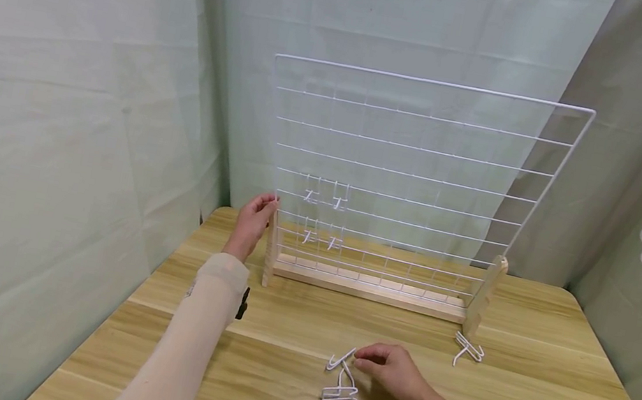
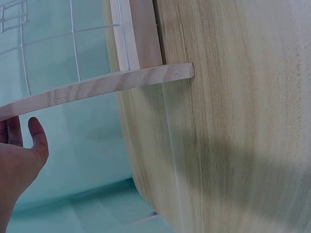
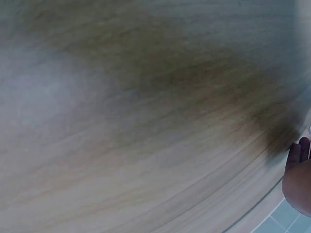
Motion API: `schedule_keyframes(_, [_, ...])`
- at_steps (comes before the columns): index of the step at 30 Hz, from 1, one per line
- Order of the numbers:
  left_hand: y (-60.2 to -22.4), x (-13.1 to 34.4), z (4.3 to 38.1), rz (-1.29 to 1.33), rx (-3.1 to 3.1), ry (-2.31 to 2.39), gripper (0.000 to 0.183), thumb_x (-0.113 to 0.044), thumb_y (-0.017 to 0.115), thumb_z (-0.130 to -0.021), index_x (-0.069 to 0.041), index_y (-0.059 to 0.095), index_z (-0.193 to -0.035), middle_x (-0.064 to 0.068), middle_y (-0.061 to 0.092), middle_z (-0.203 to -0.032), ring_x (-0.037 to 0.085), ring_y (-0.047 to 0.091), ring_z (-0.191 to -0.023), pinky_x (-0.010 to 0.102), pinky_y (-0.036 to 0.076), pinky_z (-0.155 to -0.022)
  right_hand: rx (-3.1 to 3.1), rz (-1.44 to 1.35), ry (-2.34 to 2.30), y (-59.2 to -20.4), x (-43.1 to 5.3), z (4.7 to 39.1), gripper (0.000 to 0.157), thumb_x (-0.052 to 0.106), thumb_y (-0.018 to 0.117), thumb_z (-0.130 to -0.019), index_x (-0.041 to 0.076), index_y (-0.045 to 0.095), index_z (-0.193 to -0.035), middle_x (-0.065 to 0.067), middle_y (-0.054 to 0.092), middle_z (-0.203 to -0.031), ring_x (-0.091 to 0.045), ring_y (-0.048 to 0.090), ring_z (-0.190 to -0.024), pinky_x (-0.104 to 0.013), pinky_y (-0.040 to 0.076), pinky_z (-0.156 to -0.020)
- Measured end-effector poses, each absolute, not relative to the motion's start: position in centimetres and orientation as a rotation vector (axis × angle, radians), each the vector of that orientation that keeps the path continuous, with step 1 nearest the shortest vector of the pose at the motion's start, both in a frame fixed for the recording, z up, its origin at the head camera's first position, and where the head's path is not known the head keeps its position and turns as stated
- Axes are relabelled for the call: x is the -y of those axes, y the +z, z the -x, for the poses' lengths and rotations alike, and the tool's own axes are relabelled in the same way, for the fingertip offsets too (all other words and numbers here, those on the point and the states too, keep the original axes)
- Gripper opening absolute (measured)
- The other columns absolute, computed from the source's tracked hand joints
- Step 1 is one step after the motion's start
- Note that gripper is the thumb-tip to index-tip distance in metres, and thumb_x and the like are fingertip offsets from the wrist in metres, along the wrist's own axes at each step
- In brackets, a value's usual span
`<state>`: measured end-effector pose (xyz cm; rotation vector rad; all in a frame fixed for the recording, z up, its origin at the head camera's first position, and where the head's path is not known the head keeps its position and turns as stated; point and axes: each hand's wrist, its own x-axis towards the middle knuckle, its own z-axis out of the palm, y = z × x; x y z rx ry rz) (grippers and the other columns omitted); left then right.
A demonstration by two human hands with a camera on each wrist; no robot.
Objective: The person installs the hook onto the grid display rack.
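A white wire grid rack (image 1: 406, 148) stands upright on wooden feet with a wooden base bar (image 1: 370, 287). My left hand (image 1: 255, 217) touches the top of its left wooden post (image 1: 271, 248); in the left wrist view the thumb (image 2: 38, 133) stands apart from the wood, and the other fingertips are partly hidden. Several white wire hooks (image 1: 338, 203) hang low on the grid's left side. On the table lie two more wire hooks (image 1: 339, 395), close together. My right hand (image 1: 394, 371) has thumb and forefinger right at the end of the upper one; I cannot tell whether they pinch it.
Another white wire hook (image 1: 468, 350) lies by the rack's right wooden post (image 1: 485, 295). The wood-grain table (image 1: 269, 354) has pale curtains (image 1: 101, 142) behind and at both sides, with flower prints on the right one.
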<state>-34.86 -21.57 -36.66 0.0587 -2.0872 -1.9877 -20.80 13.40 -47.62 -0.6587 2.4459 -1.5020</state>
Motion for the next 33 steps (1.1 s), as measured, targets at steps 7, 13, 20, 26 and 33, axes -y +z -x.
schedule_keyframes(7, [-36.6, 21.5, 34.8, -0.09, 2.089, -1.991, 0.036, -0.027, 0.052, -0.105, -0.005, 0.056, -0.132, 0.011, 0.055, -0.132, 0.022, 0.049, -0.117, 0.043, 0.04, -0.107, -2.478, 0.724, -1.449, -48.1, -12.9, 20.8, 0.012, 0.017, 0.074, -0.09, 0.009, 0.076, -0.099, 0.001, 0.072, -0.098, -0.013, 0.063, -0.092, -0.024, 0.051, -0.08])
schedule_keyframes(13, [-36.7, 21.6, 34.9, -0.09, 2.092, -2.005, 0.039, -0.028, 0.051, -0.105, -0.003, 0.054, -0.135, 0.011, 0.054, -0.131, 0.023, 0.048, -0.117, 0.042, 0.039, -0.107, -2.518, 0.748, -1.389, -48.2, -12.7, 21.1, 0.012, 0.018, 0.072, -0.091, 0.013, 0.076, -0.101, 0.005, 0.071, -0.1, -0.011, 0.063, -0.094, -0.025, 0.051, -0.082])
schedule_keyframes(20, [-36.8, 21.6, 34.8, -0.074, 2.082, -2.012, 0.037, -0.029, 0.052, -0.105, -0.004, 0.055, -0.133, 0.01, 0.054, -0.128, 0.023, 0.048, -0.114, 0.042, 0.04, -0.105, -2.534, 0.757, -1.385, -48.2, -12.2, 21.5, 0.015, 0.018, 0.072, -0.092, 0.011, 0.076, -0.104, 0.001, 0.071, -0.103, -0.016, 0.063, -0.096, -0.025, 0.05, -0.08])
schedule_keyframes(26, [-36.8, 21.6, 34.7, -0.076, 2.097, -2.009, 0.037, -0.031, 0.051, -0.104, -0.007, 0.056, -0.133, 0.008, 0.054, -0.127, 0.023, 0.048, -0.114, 0.041, 0.04, -0.106, -2.547, 0.746, -1.411, -48.6, -11.9, 21.8, 0.014, 0.018, 0.075, -0.089, 0.012, 0.076, -0.102, 0.002, 0.071, -0.101, -0.014, 0.063, -0.094, -0.024, 0.05, -0.08])
schedule_keyframes(33, [-36.8, 21.7, 34.9, -0.06, 2.069, -2.015, 0.039, -0.029, 0.052, -0.104, -0.003, 0.055, -0.133, 0.011, 0.054, -0.127, 0.024, 0.048, -0.114, 0.043, 0.04, -0.105, -2.562, 0.763, -1.447, -49.2, -11.7, 21.9, 0.012, 0.018, 0.077, -0.086, 0.013, 0.076, -0.097, 0.003, 0.071, -0.1, -0.014, 0.064, -0.093, -0.025, 0.051, -0.08])
